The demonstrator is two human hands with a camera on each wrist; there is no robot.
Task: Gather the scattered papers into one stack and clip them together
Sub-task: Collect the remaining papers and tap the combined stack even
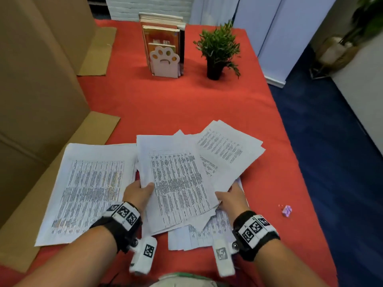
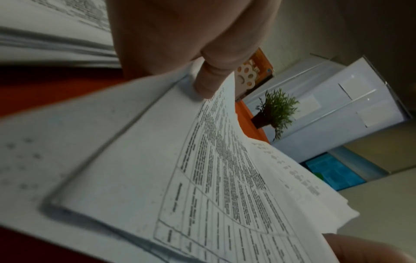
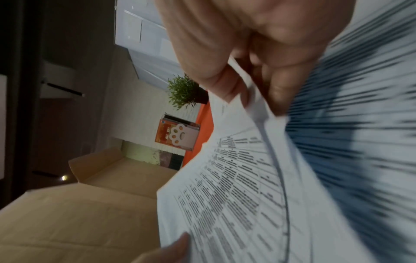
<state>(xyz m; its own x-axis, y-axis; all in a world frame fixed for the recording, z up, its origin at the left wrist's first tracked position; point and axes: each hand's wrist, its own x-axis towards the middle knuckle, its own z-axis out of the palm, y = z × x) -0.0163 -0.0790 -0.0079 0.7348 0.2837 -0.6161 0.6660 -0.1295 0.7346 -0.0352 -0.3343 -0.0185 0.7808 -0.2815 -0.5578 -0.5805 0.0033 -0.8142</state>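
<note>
Both hands hold the fanned papers (image 1: 178,179) above the red surface (image 1: 165,104), presumably to square them. Left hand (image 1: 137,193) pinches their left edge, thumb on top; right hand (image 1: 230,198) pinches the right edge likewise. Another stack (image 1: 87,189) lies left of these; the small clip (image 1: 287,210) lies well right.

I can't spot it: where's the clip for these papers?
In the head view, the small purple clip lies on the red tablecloth, right of the right hand.
</note>
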